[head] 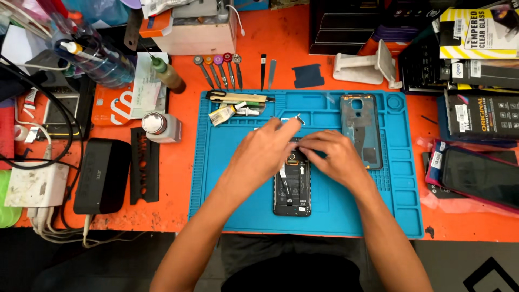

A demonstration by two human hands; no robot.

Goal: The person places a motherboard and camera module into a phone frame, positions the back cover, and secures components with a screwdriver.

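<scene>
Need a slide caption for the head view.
Left hand and right hand work on opened black phone lying on blue silicone mat.

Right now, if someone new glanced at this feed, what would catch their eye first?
Most likely the bright blue repair mat on the orange workbench, and at its centre the opened smartphone lying with its back off. Both hands meet over its upper end: the left hand and the right hand pinch there with their fingertips. Right of them lies the removed back cover; a row of screwdrivers sits above the mat.
</scene>
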